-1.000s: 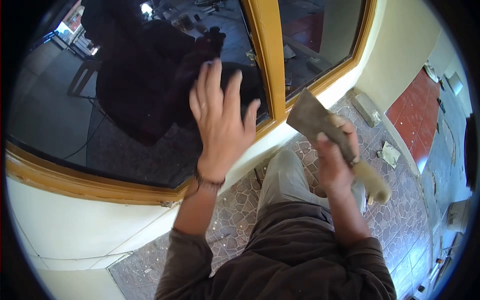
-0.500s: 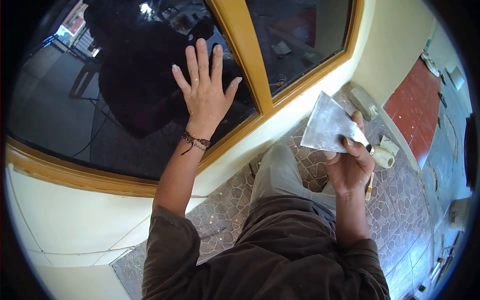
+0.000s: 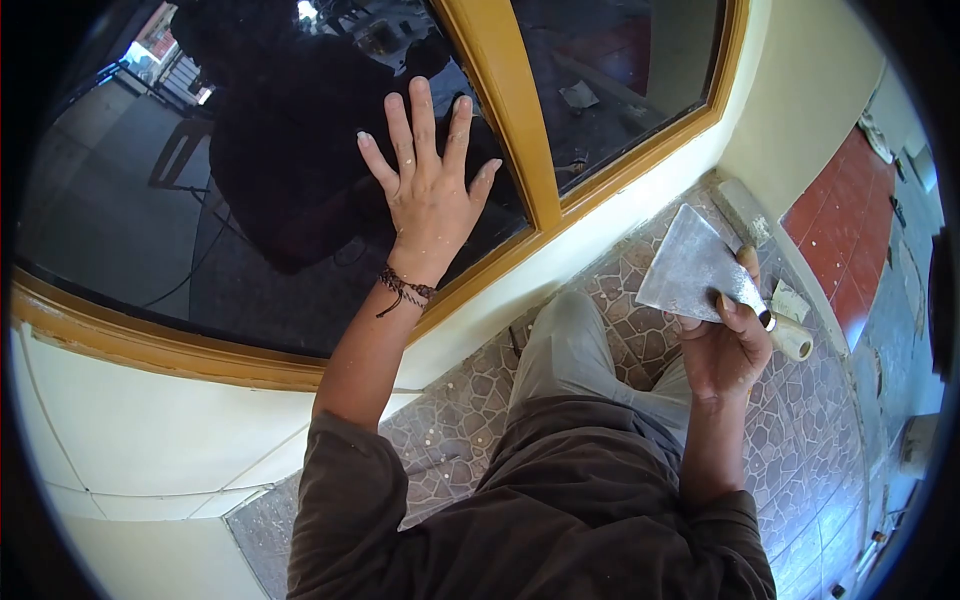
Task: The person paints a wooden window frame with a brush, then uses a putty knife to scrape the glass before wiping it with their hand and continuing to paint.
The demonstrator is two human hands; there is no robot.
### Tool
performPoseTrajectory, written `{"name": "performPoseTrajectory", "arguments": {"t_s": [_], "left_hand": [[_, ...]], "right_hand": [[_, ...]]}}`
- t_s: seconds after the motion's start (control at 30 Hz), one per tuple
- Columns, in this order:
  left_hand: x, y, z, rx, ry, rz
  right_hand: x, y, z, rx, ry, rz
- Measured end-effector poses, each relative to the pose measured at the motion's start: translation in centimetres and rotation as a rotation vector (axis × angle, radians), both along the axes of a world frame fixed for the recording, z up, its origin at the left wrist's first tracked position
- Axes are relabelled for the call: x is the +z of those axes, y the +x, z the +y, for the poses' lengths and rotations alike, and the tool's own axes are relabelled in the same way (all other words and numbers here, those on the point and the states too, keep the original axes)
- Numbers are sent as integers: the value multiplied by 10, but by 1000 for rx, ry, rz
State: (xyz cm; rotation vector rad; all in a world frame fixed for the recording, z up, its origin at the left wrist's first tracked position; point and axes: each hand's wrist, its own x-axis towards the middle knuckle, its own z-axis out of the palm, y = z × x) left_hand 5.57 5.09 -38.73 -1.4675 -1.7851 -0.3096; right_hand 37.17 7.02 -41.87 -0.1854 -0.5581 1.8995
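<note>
My left hand [image 3: 431, 205], blurred a second ago, now shows sharply, fingers spread apart against or just over the dark glass [image 3: 290, 210], to the left of the frame's [image 3: 531, 120] upright bar; I can't tell whether the palm truly presses. The scraper [image 3: 692, 270] has turned too: its broad face looks up at me, bright, where it was dull and angled. That leaves its straight front edge in plain sight. My right hand [image 3: 725, 355] is closed on it, thumb on the blade near the handle, right of the frame and well off it. Between blade and frame runs a strip of pale wall [image 3: 590, 262], with open air over it. My knee [image 3: 572, 325] sits below the frame's corner, and a block [image 3: 743, 213] lies right of the frame, just beyond the blade, the tighter side for swinging the scraper.
</note>
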Motion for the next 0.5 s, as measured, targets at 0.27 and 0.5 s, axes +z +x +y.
{"name": "performPoseTrajectory", "arguments": {"t_s": [0.27,0.5], "left_hand": [[2,-2,-3,-13,-27,11],[2,3,-16,-91,-57,-42]], "right_hand": [[-2,5,1,-42,31,-24],[-2,14,-4,-70,39,-21]]}}
